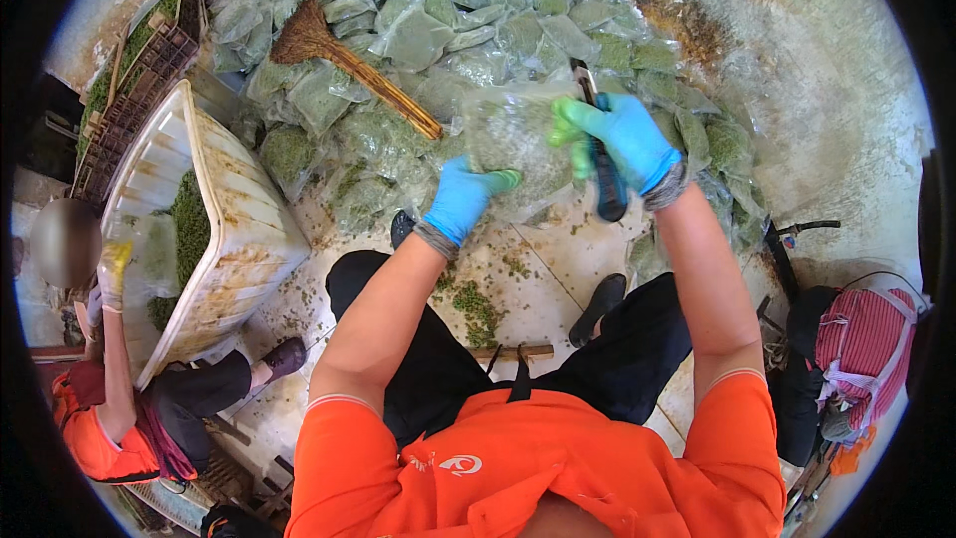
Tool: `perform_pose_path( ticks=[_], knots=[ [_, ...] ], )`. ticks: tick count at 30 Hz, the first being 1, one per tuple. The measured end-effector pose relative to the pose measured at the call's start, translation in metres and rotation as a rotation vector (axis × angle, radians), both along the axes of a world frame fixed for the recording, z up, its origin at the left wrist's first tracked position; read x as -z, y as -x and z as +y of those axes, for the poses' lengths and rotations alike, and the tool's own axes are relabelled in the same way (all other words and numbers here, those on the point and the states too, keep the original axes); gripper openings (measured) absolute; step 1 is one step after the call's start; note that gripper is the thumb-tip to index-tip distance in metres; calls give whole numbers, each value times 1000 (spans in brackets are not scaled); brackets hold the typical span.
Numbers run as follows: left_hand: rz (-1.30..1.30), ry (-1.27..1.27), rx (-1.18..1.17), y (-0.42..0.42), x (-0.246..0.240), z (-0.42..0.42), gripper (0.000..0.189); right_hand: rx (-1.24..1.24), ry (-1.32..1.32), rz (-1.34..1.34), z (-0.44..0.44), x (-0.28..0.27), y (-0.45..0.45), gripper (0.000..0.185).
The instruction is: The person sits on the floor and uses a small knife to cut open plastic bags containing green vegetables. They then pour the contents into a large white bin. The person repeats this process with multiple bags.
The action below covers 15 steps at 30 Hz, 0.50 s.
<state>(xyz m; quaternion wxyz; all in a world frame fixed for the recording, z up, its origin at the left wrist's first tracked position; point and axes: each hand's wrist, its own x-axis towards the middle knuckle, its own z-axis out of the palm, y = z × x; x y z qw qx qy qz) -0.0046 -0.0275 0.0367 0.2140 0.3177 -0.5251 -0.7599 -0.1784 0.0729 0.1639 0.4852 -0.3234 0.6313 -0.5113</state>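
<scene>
In front of me, my left hand [464,198], in a blue and green glove, grips the near left corner of a clear plastic bag [515,134] with pale green contents. A utility knife [611,190] is held in my right hand [631,136], its tip pointing away from me. The right fingers, slightly blurred, are at the bag's right side; whether they pinch it I cannot tell. Beyond both hands spreads a large heap of similar bags [403,37] filled with green plant matter. A short wooden-handled brush [366,75] lies on that heap, left of the held bag.
At left stands a tilted, stained white plastic tub [258,254] holding loose green plant matter [193,228]. A co-worker's gloved hand [113,261] is at its far side. Brown crates [142,75] stand behind it. Green bits [474,314] litter the tiles. A red striped bundle [863,351] is at right.
</scene>
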Motion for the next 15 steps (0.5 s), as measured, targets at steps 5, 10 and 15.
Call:
perform_pose_path(
  ticks=[5, 10, 15],
  knots=[
    [43, -22, -26, -28, -22, -7, 27, -254, -172, 1245, 21, 13, 4, 33],
    [-27, 105, 47, -45, -25, -1, 24, -362, -220, 1359, -11, 3, -55, 22],
    [9, 191, 38, -58, -26, 7, 21, -484, -298, 1351, -22, 13, -32, 18]
  ],
)
